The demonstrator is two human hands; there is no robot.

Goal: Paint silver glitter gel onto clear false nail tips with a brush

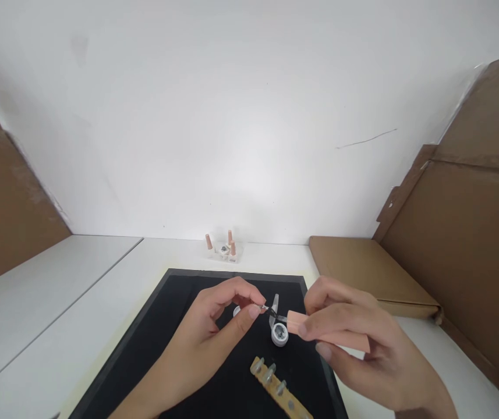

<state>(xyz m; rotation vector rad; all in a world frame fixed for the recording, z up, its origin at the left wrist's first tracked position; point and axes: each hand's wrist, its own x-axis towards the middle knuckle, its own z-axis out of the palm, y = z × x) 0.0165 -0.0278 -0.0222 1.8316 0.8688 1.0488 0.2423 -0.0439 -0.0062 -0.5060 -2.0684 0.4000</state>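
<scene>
My left hand [220, 326] is closed in a pinch, thumb against fingertips, on a small silvery piece with a dark part; its exact kind is too small to make out. Across from it, my right hand [363, 337] grips a long peach-coloured handheld tool [340, 338], one end pointing at the pinched piece. A thin grey part shows between that end and the piece. Just below the gap sits a small round white jar [279, 335] with grey, shiny contents. Behind it lies a translucent flat stick [274, 306]. A white round item [236, 311] is partly hidden by my left hand.
A tan strip [282, 393] carrying several clear nail tips lies on the black mat [188, 291]. Farther back, a clear holder [238, 251] has small peach-capped bottles. A flat cardboard box [358, 262] lies at the right, and cardboard panels [471, 233] flank the white table.
</scene>
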